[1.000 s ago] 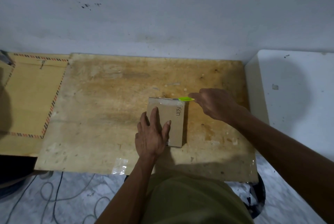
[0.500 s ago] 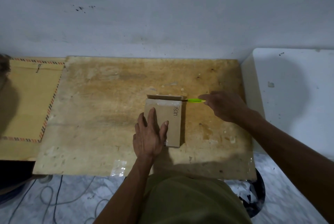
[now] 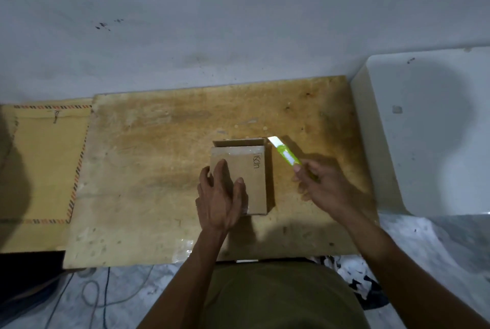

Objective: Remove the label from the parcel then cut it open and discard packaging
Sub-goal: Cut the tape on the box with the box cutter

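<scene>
The left hand (image 3: 221,197) lies flat and spread on the cardboard parcel (image 3: 240,177), palm down, fingers loosely apart and pressing on the near-left part of its top face; it grips nothing, only bears down. The right hand (image 3: 322,186) is closed around the rear end of a green utility knife (image 3: 285,154), thumb and fingers pinching the handle, with the pale blade end pointing away and to the left, its tip just beside the parcel's far right corner. Whether the tip touches the cardboard cannot be told. The parcel sits flat near the middle of a worn wooden board (image 3: 159,169), with a handwritten mark near its right edge and a strip of clear tape along its far edge. At that far edge a narrow flap (image 3: 240,142) stands slightly raised and apart from the top face. To the parcel's left the board is bare for a long stretch; beyond the board's left edge lies a large brown envelope (image 3: 45,164) with a striped border. To the parcel's right there is a narrower band of bare board, then a white box-like surface (image 3: 429,129) rising beside it. Behind the parcel the board runs to a grey wall (image 3: 238,23). In front, the board's near edge carries a scrap of clear tape (image 3: 183,247), just left of the left forearm.
</scene>
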`<move>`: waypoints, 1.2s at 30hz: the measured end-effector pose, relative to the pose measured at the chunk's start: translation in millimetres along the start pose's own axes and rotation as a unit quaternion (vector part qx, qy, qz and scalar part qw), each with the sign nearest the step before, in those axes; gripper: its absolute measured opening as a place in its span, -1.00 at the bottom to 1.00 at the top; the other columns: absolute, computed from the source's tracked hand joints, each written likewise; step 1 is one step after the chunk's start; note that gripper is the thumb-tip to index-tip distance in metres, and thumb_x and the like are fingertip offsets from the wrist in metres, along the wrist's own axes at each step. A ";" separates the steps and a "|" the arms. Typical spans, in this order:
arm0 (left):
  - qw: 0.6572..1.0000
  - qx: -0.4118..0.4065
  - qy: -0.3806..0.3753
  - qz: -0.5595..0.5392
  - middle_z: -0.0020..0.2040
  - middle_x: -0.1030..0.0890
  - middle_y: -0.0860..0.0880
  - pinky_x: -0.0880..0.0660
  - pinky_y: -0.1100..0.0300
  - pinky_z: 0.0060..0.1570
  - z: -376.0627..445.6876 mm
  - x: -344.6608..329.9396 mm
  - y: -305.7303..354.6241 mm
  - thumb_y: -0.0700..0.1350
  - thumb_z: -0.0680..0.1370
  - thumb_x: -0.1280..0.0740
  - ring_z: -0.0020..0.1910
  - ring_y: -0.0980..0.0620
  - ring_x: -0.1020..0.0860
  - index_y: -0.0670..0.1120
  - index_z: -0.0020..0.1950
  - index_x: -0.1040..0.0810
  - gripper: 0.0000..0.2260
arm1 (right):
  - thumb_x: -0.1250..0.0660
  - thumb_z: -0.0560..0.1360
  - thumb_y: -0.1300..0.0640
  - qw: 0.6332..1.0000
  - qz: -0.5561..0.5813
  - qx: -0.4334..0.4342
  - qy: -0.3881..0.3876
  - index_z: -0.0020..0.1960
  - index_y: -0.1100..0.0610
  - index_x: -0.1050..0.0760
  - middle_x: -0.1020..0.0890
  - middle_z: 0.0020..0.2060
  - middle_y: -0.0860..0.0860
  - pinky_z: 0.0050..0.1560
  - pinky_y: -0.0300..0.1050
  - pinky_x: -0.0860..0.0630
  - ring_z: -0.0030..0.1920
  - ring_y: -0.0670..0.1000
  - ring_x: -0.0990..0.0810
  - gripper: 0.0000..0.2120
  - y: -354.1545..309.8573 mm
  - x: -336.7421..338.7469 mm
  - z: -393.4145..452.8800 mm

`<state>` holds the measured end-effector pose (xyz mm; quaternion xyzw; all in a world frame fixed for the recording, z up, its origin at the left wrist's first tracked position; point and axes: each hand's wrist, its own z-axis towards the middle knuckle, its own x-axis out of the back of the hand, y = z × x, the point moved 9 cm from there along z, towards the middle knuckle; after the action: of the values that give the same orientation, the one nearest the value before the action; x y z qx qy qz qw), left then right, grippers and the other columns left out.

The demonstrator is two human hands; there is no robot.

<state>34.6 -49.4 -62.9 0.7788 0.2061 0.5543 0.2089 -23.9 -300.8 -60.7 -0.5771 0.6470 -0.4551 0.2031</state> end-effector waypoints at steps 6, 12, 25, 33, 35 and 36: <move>0.987 -0.114 -0.028 0.106 0.62 0.03 -0.09 -0.16 -0.32 0.41 43.1 24.3 28.2 0.29 0.35 -0.43 0.58 -0.21 0.02 0.11 0.55 -0.09 -0.12 | -0.32 0.57 -0.05 0.981 0.147 -0.104 0.064 0.10 -0.09 -0.56 -0.63 -0.10 -0.06 -0.04 0.07 -0.63 -0.10 -0.04 -0.60 -0.87 20.3 -48.7 -62.2; 0.937 -0.203 -0.194 0.208 0.62 -0.13 -0.05 0.13 -0.36 0.49 82.2 12.0 35.6 0.34 0.40 -0.40 0.60 -0.11 -0.01 0.14 0.61 0.07 -0.05 | -0.26 0.58 -0.16 0.949 0.209 -0.189 0.143 -0.04 -0.18 -0.53 -0.63 -0.14 -0.04 -0.08 0.27 -0.65 -0.06 0.12 -0.67 -0.89 51.3 -89.3 -96.7; 0.999 -0.011 -0.039 0.033 0.23 -0.50 -0.23 -0.48 -0.05 0.11 35.1 67.2 -42.8 0.21 0.46 -0.43 0.21 -0.26 -0.48 -0.02 0.45 -0.33 -0.35 | -0.30 0.57 -0.07 0.967 0.139 -0.062 0.206 -0.03 0.01 -0.58 -0.62 -0.18 -0.02 -0.17 -0.17 -0.44 -0.22 -0.08 -0.52 -0.83 -5.9 -87.6 -48.3; 0.994 0.092 -0.022 -0.058 0.29 -0.50 -0.23 -0.50 -0.07 0.11 7.7 48.3 -66.9 0.14 0.45 -0.48 0.24 -0.26 -0.51 -0.08 0.47 -0.30 -0.30 | -0.31 0.58 0.00 0.992 -0.031 -0.004 0.125 -0.06 0.00 -0.56 -0.57 -0.23 -0.03 -0.26 -0.17 -0.40 -0.23 -0.04 -0.49 -0.90 -48.0 -85.9 -2.1; 0.994 0.100 -0.022 -0.048 0.34 -0.45 -0.22 -0.48 -0.11 0.16 6.4 47.5 -66.3 0.15 0.45 -0.46 0.30 -0.26 -0.46 -0.08 0.50 -0.25 -0.27 | -0.30 0.58 0.00 0.991 -0.045 -0.005 0.123 -0.07 0.01 -0.56 -0.58 -0.22 -0.02 -0.23 -0.15 -0.41 -0.22 -0.02 -0.50 -0.88 -47.3 -85.0 -1.3; 0.994 0.099 -0.021 -0.037 0.36 -0.41 -0.22 -0.46 -0.15 0.19 5.7 48.8 -65.0 0.16 0.45 -0.46 0.34 -0.26 -0.41 -0.08 0.51 -0.20 -0.24 | -0.28 0.59 0.00 0.990 -0.048 -0.001 0.129 -0.09 0.04 -0.55 -0.58 -0.24 -0.01 -0.22 -0.13 -0.44 -0.22 0.00 -0.51 -0.85 -47.3 -83.1 -3.2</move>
<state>48.9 30.8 -62.6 0.7991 0.2843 0.5065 0.1551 21.1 -218.5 -41.9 -0.5439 0.6396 -0.5349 0.0951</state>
